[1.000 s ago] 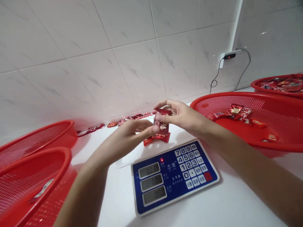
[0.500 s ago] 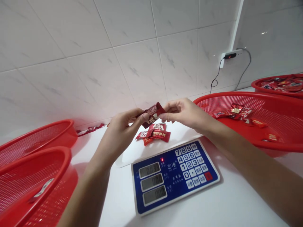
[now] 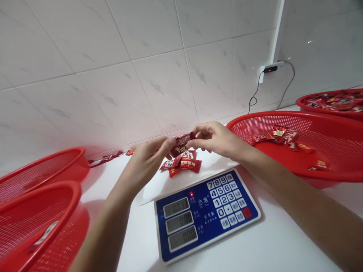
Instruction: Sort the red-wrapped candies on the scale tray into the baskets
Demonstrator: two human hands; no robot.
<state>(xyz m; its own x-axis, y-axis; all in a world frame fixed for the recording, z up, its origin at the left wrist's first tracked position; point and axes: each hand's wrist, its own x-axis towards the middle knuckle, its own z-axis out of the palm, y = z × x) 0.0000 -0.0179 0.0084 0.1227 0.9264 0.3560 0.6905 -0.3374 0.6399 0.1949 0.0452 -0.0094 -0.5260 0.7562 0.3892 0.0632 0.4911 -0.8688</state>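
Left hand (image 3: 144, 162) pinching a red candy packet (image 3: 183, 142), right hand (image 3: 217, 139) pinching its other end, above matching packets (image 3: 187, 165)

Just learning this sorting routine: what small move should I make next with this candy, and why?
Probably lower the red-wrapped candy onto the small pile of candies just beneath it. The left hand and right hand have it directly above the scale's white platform, where that pile already lies.
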